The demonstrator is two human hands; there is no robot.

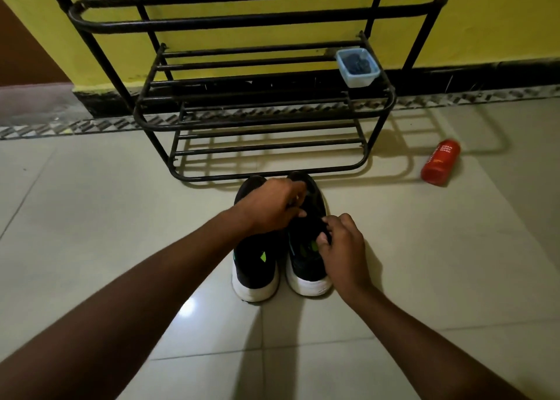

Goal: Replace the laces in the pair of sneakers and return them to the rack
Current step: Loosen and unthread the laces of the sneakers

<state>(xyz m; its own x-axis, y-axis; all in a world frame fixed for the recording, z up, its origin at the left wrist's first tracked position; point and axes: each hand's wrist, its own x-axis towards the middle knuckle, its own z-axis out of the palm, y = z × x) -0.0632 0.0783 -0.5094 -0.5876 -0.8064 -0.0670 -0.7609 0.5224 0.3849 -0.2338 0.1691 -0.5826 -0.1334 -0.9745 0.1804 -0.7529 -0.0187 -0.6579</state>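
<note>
Two black sneakers with white soles stand side by side on the tiled floor (121,217), heels toward the person and toes pointing at the rack. The left sneaker (254,266) shows a small green mark on its side. The right sneaker (306,248) touches it or nearly so along the inner edge, and green shows inside its opening.

Both hands are at the right sneaker. The left hand (272,207) reaches across over the front of the left sneaker, and its curled fingers press down on the lacing area of the right one. The right hand (342,245) sits at the outer edge of the same sneaker by its opening, its fingers bent and pinched at the dark upper. The laces are too dark to make out, so it is not possible to tell whether either hand actually grips a lace.

The black metal rack (260,120) stands just beyond the sneaker toes, its lowest rail almost touching them. On the right end of the rack's middle shelf rests a small clear plastic tub (357,67) with dark contents. To the right of the rack, well apart from the sneakers, a red bottle (439,163) lies on the floor. Behind the rack rises a yellow wall (500,20) with a dark base strip.
</note>
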